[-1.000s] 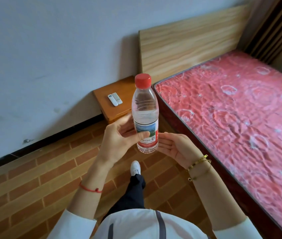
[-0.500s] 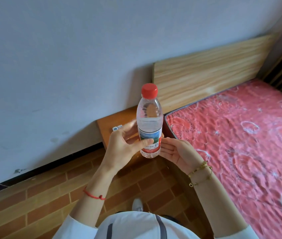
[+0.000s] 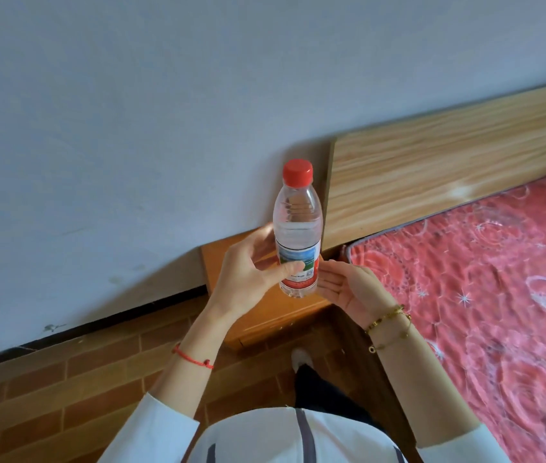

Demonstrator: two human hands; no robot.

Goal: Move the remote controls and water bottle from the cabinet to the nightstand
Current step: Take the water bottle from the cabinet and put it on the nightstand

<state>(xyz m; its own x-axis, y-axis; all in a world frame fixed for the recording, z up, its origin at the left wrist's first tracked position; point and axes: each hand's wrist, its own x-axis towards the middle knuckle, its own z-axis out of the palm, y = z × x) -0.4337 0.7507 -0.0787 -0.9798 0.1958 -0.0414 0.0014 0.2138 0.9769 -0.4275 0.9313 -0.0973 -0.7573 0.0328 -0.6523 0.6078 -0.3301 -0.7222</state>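
A clear water bottle point(image 3: 297, 225) with a red cap and a red, blue and white label stands upright in the air over the orange wooden nightstand point(image 3: 278, 317). My left hand point(image 3: 248, 275) grips it around the label, thumb in front. My right hand point(image 3: 348, 289) is held open, palm up, just to the right of the bottle's base, its fingertips beside the label. My hands and the bottle hide most of the nightstand's top, and no remote controls show.
A bed with a red patterned mattress point(image 3: 485, 295) and a light wooden headboard point(image 3: 448, 172) lies to the right of the nightstand. A pale wall point(image 3: 131, 128) stands behind. The floor point(image 3: 47, 396) is brown brick tile, with my white shoe point(image 3: 301, 359) on it.
I have stepped closer to the nightstand, which now sits right under the bottle. The remote controls seen on it earlier are now hidden. The grip on the bottle is unchanged.
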